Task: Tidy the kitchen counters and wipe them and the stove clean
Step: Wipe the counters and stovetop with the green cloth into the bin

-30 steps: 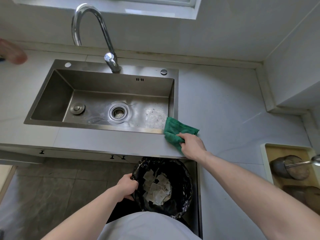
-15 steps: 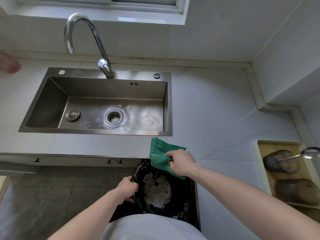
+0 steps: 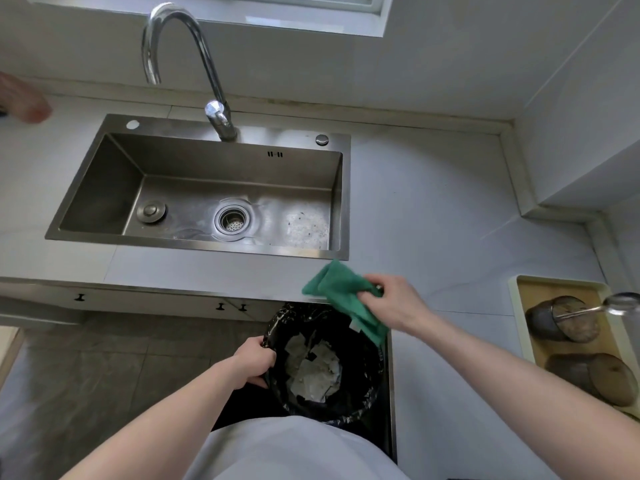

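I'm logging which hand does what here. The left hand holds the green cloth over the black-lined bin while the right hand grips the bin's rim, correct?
Not quite: the hands are swapped. In the head view the right hand holds the green cloth at the counter edge over the black-lined bin, while the left hand grips the bin's rim.

bare counter lies open right of the sink. the tall faucet blocks the sink's back edge, a tray of metal cups fills the far right, and a lined bin sits below the front edge.
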The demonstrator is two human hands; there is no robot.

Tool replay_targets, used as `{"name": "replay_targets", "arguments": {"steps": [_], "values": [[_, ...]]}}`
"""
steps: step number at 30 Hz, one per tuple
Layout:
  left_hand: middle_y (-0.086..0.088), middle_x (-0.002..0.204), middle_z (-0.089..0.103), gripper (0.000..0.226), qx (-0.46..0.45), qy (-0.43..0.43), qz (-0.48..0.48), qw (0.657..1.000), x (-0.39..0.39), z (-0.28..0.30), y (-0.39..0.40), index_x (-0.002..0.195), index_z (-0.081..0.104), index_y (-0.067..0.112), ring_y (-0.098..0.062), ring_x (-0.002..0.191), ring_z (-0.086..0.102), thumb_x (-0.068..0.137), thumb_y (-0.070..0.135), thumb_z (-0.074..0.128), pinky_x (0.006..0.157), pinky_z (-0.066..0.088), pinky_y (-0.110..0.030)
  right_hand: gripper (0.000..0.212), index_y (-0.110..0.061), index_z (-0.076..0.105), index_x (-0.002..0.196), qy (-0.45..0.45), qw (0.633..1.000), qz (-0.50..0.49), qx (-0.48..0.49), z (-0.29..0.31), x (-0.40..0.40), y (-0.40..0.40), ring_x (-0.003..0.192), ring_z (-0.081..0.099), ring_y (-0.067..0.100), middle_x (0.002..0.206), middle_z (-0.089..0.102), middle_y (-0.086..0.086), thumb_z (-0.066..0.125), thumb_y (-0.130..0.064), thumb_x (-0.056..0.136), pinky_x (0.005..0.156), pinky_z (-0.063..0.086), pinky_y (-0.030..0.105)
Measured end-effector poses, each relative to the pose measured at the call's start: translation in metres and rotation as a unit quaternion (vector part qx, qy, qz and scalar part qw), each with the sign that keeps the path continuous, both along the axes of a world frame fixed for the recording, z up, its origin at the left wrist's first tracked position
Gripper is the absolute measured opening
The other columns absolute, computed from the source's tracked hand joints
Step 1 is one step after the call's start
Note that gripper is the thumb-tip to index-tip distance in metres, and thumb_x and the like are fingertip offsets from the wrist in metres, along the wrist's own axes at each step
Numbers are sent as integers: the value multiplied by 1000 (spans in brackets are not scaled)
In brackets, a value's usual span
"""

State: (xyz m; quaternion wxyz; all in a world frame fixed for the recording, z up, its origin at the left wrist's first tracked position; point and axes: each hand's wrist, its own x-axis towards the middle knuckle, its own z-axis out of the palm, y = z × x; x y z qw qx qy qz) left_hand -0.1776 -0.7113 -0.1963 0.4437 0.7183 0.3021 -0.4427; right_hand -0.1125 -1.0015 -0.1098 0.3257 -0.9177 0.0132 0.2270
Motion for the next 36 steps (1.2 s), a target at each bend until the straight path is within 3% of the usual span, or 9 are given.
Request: {"name": "replay_targets", "arguments": {"steps": [5, 8, 11, 15, 18, 21, 24, 31, 36], "values": [[-15, 92, 75, 36, -7, 7, 4, 1000, -2, 0, 2, 101, 70, 14, -30, 75, 77, 79, -2, 46, 60, 64, -40, 14, -29, 73, 96, -124, 985, -120, 26, 23, 46, -16, 77, 66, 11, 80, 71, -10, 61, -33, 90, 68, 52, 31], [-17, 96, 76, 36, -10, 8, 5, 1000, -4, 1, 5, 102, 70, 14, -30, 77, 78, 79, -1, 46, 62, 64, -41, 13, -27, 69, 96, -158, 980, -116, -22, 15, 68, -14, 77, 63, 21, 80, 68, -7, 56, -29, 92, 65, 45, 31], [-18, 96, 76, 36, -14, 7, 16, 1000, -5, 1, 5, 104, 69, 13, -31, 75, 78, 80, -2, 46, 63, 65, -43, 23, -27, 67, 112, -98, 989, -55, -96, -9, 81, -4, 94, 64, 29, 101, 71, 2, 54, -24, 93, 78, 50, 35], [-19, 95, 76, 36, -19, 6, 23, 1000, -5, 1, 6, 103, 70, 12, -32, 77, 78, 79, -3, 46, 65, 65, -44, 21, -21, 61, 112, -16, 993, -18, -116, -44, 63, 26, 106, 64, 30, 112, 67, 5, 60, -21, 91, 88, 50, 36], [-19, 95, 76, 36, -17, 4, 23, 1000, -5, 1, 8, 103, 69, 11, -33, 77, 78, 78, -2, 46, 66, 65, -47, 22, -19, 54, 112, -35, 992, -14, -118, -54, 39, 45, 105, 61, 27, 113, 62, 3, 62, -20, 91, 87, 47, 36], [-20, 98, 75, 36, -10, 2, 23, 1000, -5, 3, 11, 102, 69, 11, -34, 78, 78, 78, -2, 45, 66, 65, -48, 14, -24, 51, 102, -34, 991, 66, -114, -59, 17, 48, 100, 63, 29, 106, 64, 1, 60, -22, 91, 81, 47, 36], [-19, 97, 73, 34, -3, 0, 24, 1000, -4, 5, 11, 100, 69, 10, -35, 80, 77, 80, -3, 45, 65, 65, -47, 15, -27, 51, 106, -10, 988, 116, -102, -57, 3, 38, 99, 64, 30, 107, 68, 0, 59, -30, 94, 80, 51, 40], [-19, 102, 71, 33, 1, 3, 9, 1000, -3, 0, 12, 105, 67, 12, -35, 87, 75, 83, -2, 47, 68, 65, -47, 8, -29, 57, 97, -97, 993, -64, -7, -15, 21, -16, 75, 62, 15, 83, 66, -8, 61, -34, 94, 64, 44, 32], [-21, 100, 71, 33, 2, 1, 11, 1000, 1, -4, 12, 102, 68, 12, -38, 88, 74, 83, -3, 46, 68, 65, -49, 14, -22, 58, 104, -181, 961, -208, -17, 5, 65, -73, 80, 63, 19, 89, 67, -4, 61, -33, 96, 67, 50, 34]]}}
